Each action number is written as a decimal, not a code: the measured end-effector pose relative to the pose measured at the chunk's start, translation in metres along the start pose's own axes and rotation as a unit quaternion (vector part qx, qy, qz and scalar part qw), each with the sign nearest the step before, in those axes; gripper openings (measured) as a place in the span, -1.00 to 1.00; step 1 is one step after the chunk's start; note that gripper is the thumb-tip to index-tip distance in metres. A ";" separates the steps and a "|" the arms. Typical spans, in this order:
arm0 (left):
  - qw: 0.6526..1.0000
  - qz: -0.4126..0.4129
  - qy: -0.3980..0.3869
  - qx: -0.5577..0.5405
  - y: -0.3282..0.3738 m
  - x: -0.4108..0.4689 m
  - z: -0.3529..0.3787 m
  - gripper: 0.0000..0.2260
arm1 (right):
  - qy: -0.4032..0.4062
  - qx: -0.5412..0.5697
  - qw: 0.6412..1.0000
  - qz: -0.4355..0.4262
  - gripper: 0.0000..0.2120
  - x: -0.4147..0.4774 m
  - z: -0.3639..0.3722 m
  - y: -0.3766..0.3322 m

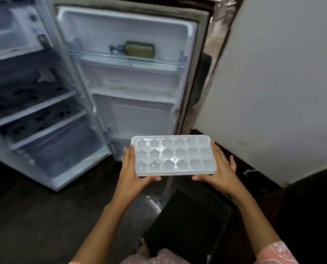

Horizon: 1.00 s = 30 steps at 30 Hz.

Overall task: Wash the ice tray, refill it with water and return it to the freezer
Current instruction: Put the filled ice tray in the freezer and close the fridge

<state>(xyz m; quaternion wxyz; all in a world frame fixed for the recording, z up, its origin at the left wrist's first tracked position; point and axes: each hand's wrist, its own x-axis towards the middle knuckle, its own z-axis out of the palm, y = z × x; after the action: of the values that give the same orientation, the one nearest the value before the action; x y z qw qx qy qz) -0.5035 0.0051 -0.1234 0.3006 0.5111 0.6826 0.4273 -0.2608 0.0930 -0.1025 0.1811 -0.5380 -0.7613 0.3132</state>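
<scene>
1. Fridge door [132, 73] stands open ahead; one olive pump bottle [139, 49] lies on its side on the upper door shelf [126, 60]. Fridge interior [25, 92] to the left, blurred.
2. Ice tray [173, 156]: white, 18 moulded cells in 3 rows of 6, held level in front of the door's lower part.
3. Left hand [135, 171] grips the tray's left end, right hand [218, 169] its right end, thumbs on the near edge.
4. Dark floor [35, 216]; pale wall [282, 82] right.
</scene>
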 end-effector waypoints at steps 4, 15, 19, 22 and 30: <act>0.999 -0.029 0.042 0.005 -0.020 0.001 -0.033 0.11 | -0.026 0.004 0.999 -0.044 0.19 0.029 0.027 -0.026; 0.981 -0.117 0.155 -0.009 -0.061 -0.003 -0.106 0.14 | -0.112 -0.004 0.983 -0.143 0.25 0.100 0.090 -0.099; 0.971 -0.127 0.202 -0.007 -0.074 0.001 -0.129 0.10 | -0.141 -0.012 0.974 -0.178 0.20 0.124 0.110 -0.129; 0.964 -0.137 0.230 -0.010 -0.083 0.006 -0.148 0.10 | -0.159 -0.008 0.968 -0.193 0.25 0.142 0.126 -0.151; 0.940 -0.168 0.297 -0.017 -0.111 0.042 -0.207 0.08 | -0.223 0.045 0.944 -0.239 0.03 0.212 0.172 -0.221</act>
<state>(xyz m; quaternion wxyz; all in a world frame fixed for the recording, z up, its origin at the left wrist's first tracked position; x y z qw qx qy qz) -0.7398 -0.0248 -0.1272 0.1601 0.2334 0.8093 0.5146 -0.5974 0.1922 -0.0946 0.1009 -0.2478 -0.8735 0.4066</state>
